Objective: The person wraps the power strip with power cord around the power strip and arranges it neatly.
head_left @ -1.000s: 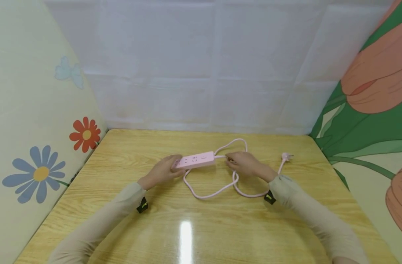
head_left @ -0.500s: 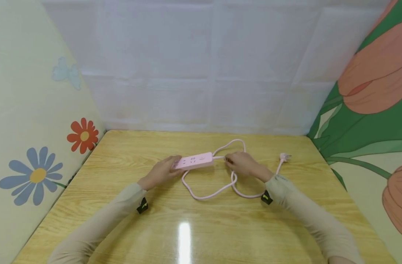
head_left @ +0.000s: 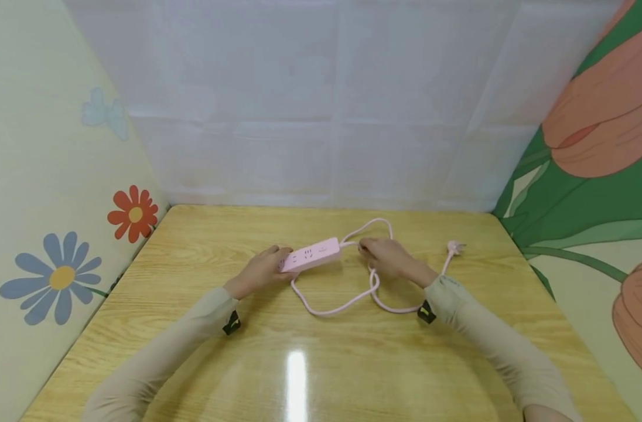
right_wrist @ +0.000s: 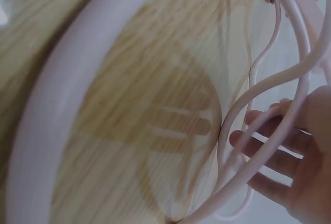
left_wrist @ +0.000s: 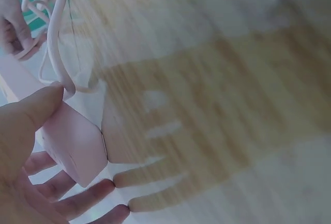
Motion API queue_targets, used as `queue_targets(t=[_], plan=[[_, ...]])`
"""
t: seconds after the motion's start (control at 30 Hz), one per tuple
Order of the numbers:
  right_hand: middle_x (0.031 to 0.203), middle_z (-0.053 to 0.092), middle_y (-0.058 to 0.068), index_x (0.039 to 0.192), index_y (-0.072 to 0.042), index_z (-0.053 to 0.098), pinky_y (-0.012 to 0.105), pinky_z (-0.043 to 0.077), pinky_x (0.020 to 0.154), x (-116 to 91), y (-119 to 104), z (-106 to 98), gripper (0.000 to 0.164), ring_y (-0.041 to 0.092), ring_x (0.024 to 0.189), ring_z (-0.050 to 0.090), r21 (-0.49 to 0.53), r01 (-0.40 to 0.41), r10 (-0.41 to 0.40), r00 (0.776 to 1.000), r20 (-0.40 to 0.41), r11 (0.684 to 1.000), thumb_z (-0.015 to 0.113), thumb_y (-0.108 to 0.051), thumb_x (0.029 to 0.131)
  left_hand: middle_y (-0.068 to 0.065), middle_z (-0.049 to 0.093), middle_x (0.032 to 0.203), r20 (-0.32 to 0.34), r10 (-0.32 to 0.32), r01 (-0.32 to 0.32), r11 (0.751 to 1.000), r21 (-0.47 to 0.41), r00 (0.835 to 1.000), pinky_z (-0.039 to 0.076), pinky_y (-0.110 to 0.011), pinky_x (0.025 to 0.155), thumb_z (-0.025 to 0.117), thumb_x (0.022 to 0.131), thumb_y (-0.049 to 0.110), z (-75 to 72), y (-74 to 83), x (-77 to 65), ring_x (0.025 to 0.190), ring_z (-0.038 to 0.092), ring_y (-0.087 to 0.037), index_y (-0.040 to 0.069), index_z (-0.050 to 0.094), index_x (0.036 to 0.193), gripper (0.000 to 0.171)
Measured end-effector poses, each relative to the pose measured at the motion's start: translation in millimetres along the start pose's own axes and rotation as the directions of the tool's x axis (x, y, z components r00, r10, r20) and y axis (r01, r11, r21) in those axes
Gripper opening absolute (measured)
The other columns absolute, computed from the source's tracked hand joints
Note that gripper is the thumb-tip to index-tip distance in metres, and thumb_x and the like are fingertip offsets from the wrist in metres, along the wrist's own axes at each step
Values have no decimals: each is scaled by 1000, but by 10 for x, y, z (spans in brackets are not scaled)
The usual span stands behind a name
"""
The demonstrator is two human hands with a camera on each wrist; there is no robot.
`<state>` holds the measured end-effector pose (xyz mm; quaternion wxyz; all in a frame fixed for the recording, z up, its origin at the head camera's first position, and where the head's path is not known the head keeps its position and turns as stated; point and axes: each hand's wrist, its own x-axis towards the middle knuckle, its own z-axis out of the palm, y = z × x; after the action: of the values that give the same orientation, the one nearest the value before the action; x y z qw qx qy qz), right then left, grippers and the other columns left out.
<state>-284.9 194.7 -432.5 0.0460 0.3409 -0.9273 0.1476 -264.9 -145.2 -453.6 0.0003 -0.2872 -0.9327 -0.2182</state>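
Observation:
A pink power strip is tilted in the head view, its right end farther back than its left. My left hand grips its left end; in the left wrist view the thumb lies along one side and the fingers reach round the other. My right hand pinches the pink cord a little way from where it leaves the strip. Cord loops cross in front of the fingers of my right hand in the right wrist view. The plug lies to the right of that hand.
A wood-grain table carries everything. One cord loop spreads toward me, another rises behind the right hand. A white sheet hangs at the back, and flower-printed panels stand at both sides.
The strip has tilted more, its right end lifting back and upward in the head view. My right hand has shifted slightly back with the cord; both grips stay.

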Motion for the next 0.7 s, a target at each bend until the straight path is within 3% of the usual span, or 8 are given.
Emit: queue_targets(t=[0.1, 0.2, 0.43, 0.57, 0.7], plan=[[76, 50, -2, 87, -13, 50, 37, 46, 57, -4, 29, -6, 23, 20, 66, 51, 5, 13, -13, 999, -29, 1000, 64, 5, 86, -17, 60, 116, -6, 21, -21, 1000, 13, 1000, 53, -43, 82, 77, 87, 31, 16, -9, 9, 94, 60, -26, -2, 53, 136, 63], [79, 49, 0, 91, -12, 48, 36, 47, 55, -10, 37, -23, 24, 20, 66, 50, 11, 33, -32, 998, -57, 999, 65, 4, 87, -16, 60, 115, -16, 28, -28, 1000, 11, 999, 54, -41, 81, 77, 87, 30, 3, -3, 13, 94, 60, -25, -2, 55, 134, 61], [78, 55, 3, 103, -8, 53, 40, 53, 56, -33, 38, -66, 30, 24, 67, 57, -8, 65, -66, 992, -105, 998, 75, -2, 84, -14, 56, 105, -73, 79, -78, 997, 18, 994, 54, -35, 71, 78, 87, 28, -82, 41, -3, 82, 57, -21, 0, 52, 136, 62], [70, 55, 0, 107, -8, 53, 38, 53, 55, -61, 45, -85, 20, 23, 62, 58, -12, 60, -61, 993, -100, 998, 67, -6, 93, -13, 50, 99, -109, 130, -129, 991, 18, 985, 51, -27, 62, 78, 87, 21, -97, 59, -9, 74, 51, -17, -1, 50, 138, 63], [68, 55, 2, 117, -7, 53, 39, 52, 52, -88, 36, -118, 15, 25, 60, 58, -28, 74, -77, 990, -116, 997, 53, -10, 102, -14, 49, 102, -119, 142, -143, 990, 0, 983, 51, -23, 62, 80, 84, 16, -83, 86, -24, 75, 51, -16, -5, 51, 134, 62]])
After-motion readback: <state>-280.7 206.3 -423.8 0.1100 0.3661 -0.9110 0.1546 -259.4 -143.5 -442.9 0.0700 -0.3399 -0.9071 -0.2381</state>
